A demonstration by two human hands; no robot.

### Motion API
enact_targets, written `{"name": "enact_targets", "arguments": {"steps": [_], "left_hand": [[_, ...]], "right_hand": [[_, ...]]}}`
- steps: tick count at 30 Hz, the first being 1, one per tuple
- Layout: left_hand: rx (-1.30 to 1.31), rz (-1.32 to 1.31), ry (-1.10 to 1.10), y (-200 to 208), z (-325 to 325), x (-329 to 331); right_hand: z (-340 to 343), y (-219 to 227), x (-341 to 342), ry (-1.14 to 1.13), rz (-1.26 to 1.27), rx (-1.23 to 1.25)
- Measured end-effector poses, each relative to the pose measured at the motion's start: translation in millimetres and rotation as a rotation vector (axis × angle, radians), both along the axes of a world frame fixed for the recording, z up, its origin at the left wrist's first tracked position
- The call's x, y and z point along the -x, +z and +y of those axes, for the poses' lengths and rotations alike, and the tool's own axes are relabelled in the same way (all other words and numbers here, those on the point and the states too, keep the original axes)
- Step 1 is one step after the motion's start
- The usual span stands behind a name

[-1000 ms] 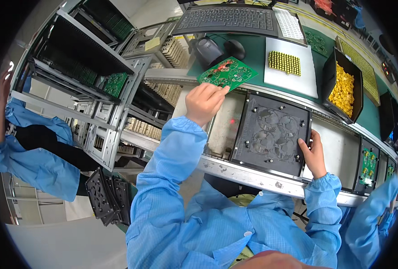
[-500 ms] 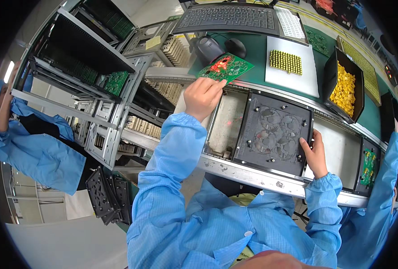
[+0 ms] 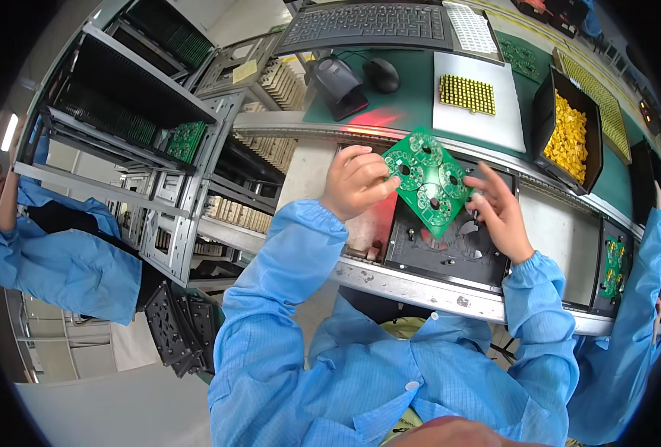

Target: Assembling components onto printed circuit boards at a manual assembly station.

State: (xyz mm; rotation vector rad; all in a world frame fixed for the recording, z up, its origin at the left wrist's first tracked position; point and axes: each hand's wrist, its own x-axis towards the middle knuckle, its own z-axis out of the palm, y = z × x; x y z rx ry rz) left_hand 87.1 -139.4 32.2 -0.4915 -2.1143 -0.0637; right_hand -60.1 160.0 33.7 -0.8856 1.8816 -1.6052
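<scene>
A green circuit board (image 3: 433, 179) with several dark round holes is held up, turned cornerwise, above the black fixture tray (image 3: 412, 249). My left hand (image 3: 356, 182) pinches its left corner between thumb and fingers. At the right corner, the fingers of my right hand (image 3: 500, 216) are at the board's edge, slightly blurred, with the thumb below. Part of the tray, with its round cut-outs and small black clamps, is hidden under the board and my right hand.
A scanner (image 3: 336, 82) casts red light beside a mouse (image 3: 381, 75), below a keyboard (image 3: 368, 28). A yellow block of small parts (image 3: 467, 94) lies on a white sheet. A black bin (image 3: 546, 141) holds yellow pieces. Racks (image 3: 226, 112) stand left; other people are on both sides.
My left hand has brought the circuit board from under the scanner's red light to above the fixture tray and turned it. My right hand has risen from the tray's edge to the board.
</scene>
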Motion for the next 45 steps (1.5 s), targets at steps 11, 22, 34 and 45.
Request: {"name": "enact_targets", "arguments": {"steps": [11,22,34,45], "left_hand": [[-0.254,0.032,0.210,-0.2,-14.1,11.5],[-0.625,0.018,0.441,-31.1,-81.0,46.0],[-0.600,0.039,0.470,-31.0,-85.0,48.8],[-0.584,0.052,0.315,-16.3,-58.7,53.0]], "right_hand": [[1.3,10.3,-3.8,0.091,-0.060,0.075],[-3.2,21.9,-23.4,0.130,0.276,0.014],[-6.3,26.4,-23.8,0.100,0.369,-0.021],[-0.5,8.7,-19.4,0.023,0.240,-0.029]]}}
